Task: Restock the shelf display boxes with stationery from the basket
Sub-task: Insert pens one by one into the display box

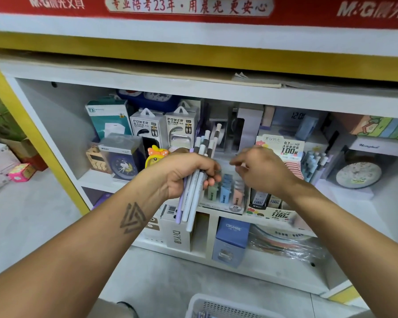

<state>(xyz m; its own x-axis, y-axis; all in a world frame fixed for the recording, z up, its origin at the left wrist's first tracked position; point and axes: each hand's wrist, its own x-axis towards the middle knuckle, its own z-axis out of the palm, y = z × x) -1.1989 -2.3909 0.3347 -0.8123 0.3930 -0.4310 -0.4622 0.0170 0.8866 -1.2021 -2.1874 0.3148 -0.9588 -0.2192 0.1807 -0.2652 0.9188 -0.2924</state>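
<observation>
Even, bright indoor light falls from above and in front, leaving only soft shadow in the far recess of the shelf [55,125] behind the boxes. Glare sits on the plastic wrap at lower right and on glossy packaging. Wide-angle distortion bows the red banner [193,10] and shelf edges, and the right hand [264,171] is motion-blurred.
</observation>
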